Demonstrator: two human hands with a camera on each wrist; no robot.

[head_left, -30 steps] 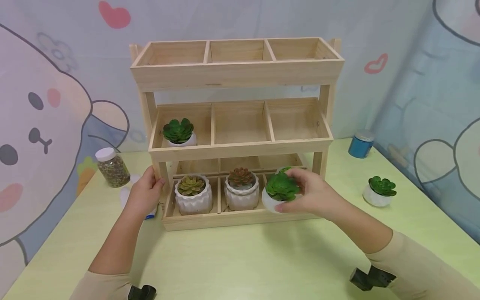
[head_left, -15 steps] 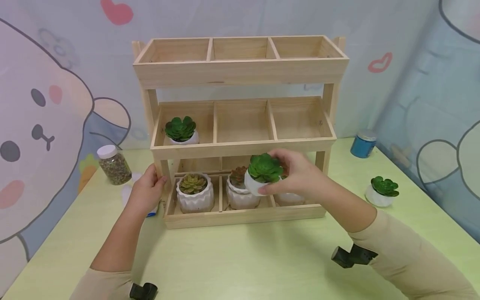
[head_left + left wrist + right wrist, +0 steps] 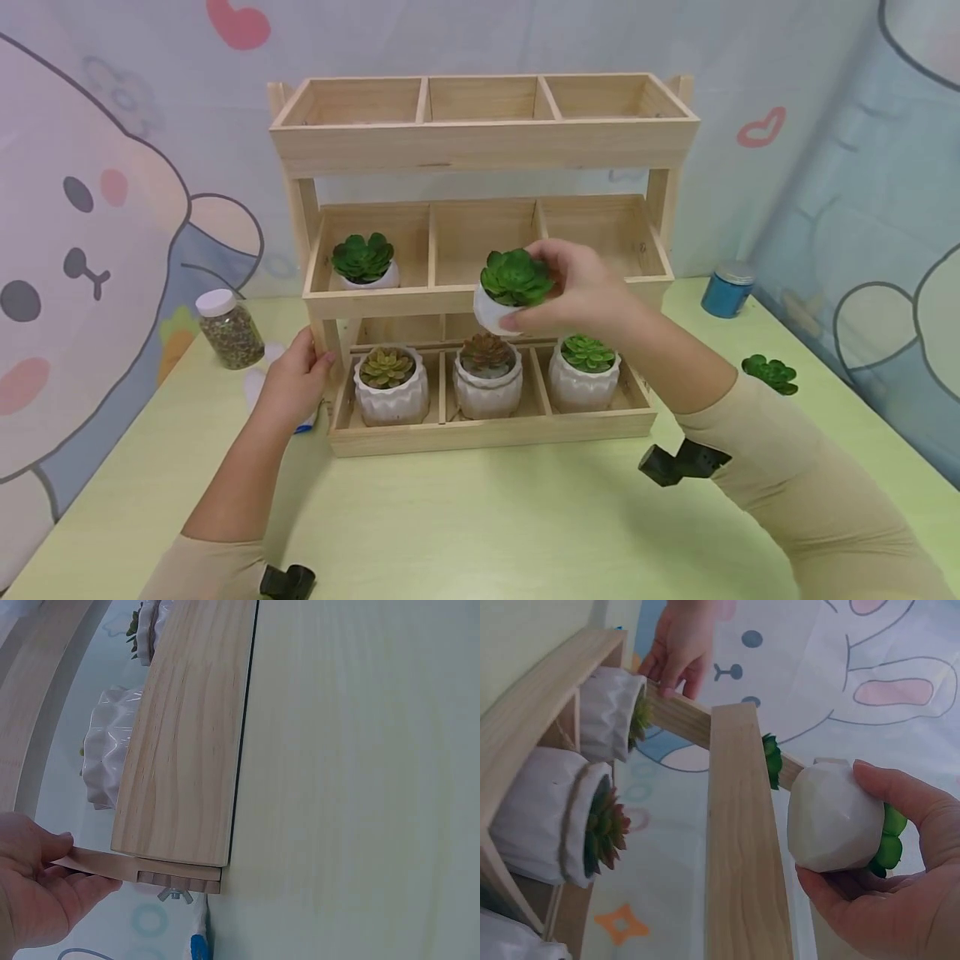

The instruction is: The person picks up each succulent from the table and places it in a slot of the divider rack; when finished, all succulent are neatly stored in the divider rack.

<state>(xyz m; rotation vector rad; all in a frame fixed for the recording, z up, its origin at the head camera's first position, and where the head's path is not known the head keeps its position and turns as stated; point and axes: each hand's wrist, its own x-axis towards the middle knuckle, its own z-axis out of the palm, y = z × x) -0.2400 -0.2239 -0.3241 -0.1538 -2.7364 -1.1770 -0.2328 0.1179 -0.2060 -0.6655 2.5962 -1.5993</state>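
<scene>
My right hand (image 3: 581, 292) pinches a white pot with a green succulent (image 3: 516, 279) between thumb and fingers, in front of the middle tier of the wooden shelf (image 3: 480, 150). In the right wrist view the faceted pot (image 3: 832, 817) is held from its side, apart from the tier board. My left hand (image 3: 295, 379) grips the shelf's left upright (image 3: 97, 862), thumb on one side and fingers on the other. One green succulent (image 3: 364, 260) sits in the middle tier's left compartment. White pots with a yellowish (image 3: 390, 383), a reddish (image 3: 487, 375) and a green succulent (image 3: 585, 372) fill the bottom tier.
Another green succulent (image 3: 770, 373) stands at the right, its pot hidden behind my sleeve. A blue jar (image 3: 727, 289) is at the back right. A jar of dark grains (image 3: 229, 329) stands left of the shelf, near a partly hidden white object with a blue end (image 3: 303, 425).
My right hand has lifted the potted succulent up and leftward, from the bottom tier's right side to the middle tier's height. My left hand stays on the upright.
</scene>
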